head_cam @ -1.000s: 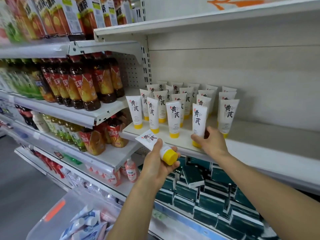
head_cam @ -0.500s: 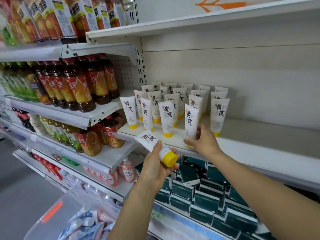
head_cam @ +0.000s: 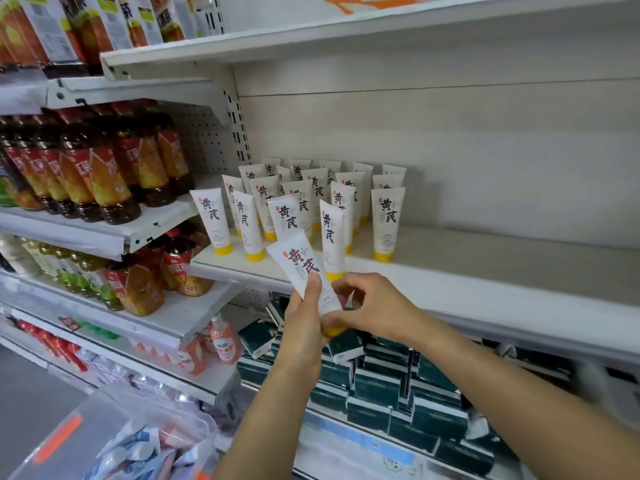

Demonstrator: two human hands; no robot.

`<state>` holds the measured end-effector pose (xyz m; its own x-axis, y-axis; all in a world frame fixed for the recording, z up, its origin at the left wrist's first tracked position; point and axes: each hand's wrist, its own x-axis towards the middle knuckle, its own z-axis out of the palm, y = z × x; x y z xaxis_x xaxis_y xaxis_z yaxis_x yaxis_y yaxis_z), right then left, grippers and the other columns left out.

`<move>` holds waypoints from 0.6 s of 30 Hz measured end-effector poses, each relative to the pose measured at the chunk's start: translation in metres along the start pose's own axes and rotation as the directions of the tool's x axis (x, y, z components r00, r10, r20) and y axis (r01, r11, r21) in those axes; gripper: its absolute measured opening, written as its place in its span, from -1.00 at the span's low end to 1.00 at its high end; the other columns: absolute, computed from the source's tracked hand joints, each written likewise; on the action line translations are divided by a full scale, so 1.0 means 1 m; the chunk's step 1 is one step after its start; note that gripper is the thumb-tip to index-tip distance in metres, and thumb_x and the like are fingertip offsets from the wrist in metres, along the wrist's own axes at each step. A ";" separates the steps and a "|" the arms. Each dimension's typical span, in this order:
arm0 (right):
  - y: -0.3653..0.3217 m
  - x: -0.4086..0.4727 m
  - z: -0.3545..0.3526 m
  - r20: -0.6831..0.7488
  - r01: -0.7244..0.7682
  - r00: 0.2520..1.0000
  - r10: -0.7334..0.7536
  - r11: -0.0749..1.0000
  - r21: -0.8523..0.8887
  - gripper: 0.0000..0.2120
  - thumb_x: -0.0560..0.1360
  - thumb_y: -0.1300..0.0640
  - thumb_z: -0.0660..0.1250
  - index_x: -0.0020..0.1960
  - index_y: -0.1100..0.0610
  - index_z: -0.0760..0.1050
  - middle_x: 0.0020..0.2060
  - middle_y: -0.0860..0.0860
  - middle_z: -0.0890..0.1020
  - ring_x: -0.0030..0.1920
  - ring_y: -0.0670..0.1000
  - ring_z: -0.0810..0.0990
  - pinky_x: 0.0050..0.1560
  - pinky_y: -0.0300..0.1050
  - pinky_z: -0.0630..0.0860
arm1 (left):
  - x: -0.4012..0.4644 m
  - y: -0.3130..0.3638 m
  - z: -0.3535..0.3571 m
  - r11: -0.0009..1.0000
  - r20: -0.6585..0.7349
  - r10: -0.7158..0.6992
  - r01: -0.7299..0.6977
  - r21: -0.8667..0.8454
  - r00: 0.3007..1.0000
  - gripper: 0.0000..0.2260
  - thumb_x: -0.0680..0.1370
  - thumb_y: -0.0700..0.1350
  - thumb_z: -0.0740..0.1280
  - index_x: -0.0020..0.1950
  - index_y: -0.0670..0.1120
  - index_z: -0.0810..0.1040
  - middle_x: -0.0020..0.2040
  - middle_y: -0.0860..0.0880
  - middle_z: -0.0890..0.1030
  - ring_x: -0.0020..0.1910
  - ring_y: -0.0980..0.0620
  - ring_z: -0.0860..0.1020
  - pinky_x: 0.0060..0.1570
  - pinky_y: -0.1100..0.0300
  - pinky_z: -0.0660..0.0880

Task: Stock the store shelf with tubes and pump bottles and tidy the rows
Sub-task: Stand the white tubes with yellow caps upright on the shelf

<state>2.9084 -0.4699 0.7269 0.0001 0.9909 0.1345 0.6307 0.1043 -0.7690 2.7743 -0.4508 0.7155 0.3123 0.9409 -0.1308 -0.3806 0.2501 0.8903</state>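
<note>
Both hands are on one white plastic tube with a yellow cap (head_cam: 308,271): left hand (head_cam: 304,320) wraps the lower body, thumb across the front, right hand (head_cam: 367,306) pinches down by the cap. It's just in front of the white shelf edge (head_cam: 485,299), below the front row of standing tubes (head_cam: 329,233). Long axis tilts up-left, cap toward the person. Looks to me like the right hand's nearer the empty shelf space, so it'd probably set the tube cap-down there.
</note>
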 end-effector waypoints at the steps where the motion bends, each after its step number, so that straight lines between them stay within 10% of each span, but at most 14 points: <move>1: 0.002 -0.003 0.000 -0.013 0.002 1.000 -0.003 0.998 -0.057 -0.55 0.21 -0.24 0.51 0.03 -0.10 0.57 -0.19 -0.13 0.62 -0.32 -0.17 0.46 -0.24 -0.12 0.49 | 0.000 -0.002 0.005 0.999 0.000 0.026 -0.026 0.030 1.000 -0.70 0.64 0.06 0.18 0.35 0.05 0.46 0.12 -0.09 0.67 0.10 -0.09 0.65 0.08 -0.08 0.58; 8: 0.011 -0.012 -0.016 -0.175 0.018 0.984 -0.014 1.000 0.019 -0.70 0.34 -0.07 0.51 -0.01 -0.02 0.53 -0.28 -0.16 0.59 -0.35 -0.27 0.48 -0.31 -0.34 0.37 | 0.002 -0.009 0.037 0.990 0.061 0.062 -0.069 0.124 0.996 -0.74 0.65 -0.07 0.19 0.34 -0.01 0.47 0.12 -0.08 0.66 0.10 -0.01 0.63 0.16 0.01 0.55; 18: 0.043 0.018 -0.035 -0.404 -0.227 0.897 0.178 0.971 -0.076 -0.42 0.32 -0.23 0.47 0.21 0.03 0.42 0.06 -0.05 0.63 0.02 0.02 0.59 -0.08 -0.02 0.53 | 0.012 -0.010 0.050 0.953 0.060 -0.031 0.011 0.303 0.998 -0.53 0.61 0.01 0.26 0.51 0.01 0.26 0.37 -0.06 0.46 0.32 0.01 0.45 0.38 0.11 0.34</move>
<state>2.9622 -0.4502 0.7182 0.4265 0.8731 0.2362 0.6713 -0.1305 -0.7296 2.8254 -0.4538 0.7275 0.3756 0.9174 -0.1317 -0.0956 0.1797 0.9791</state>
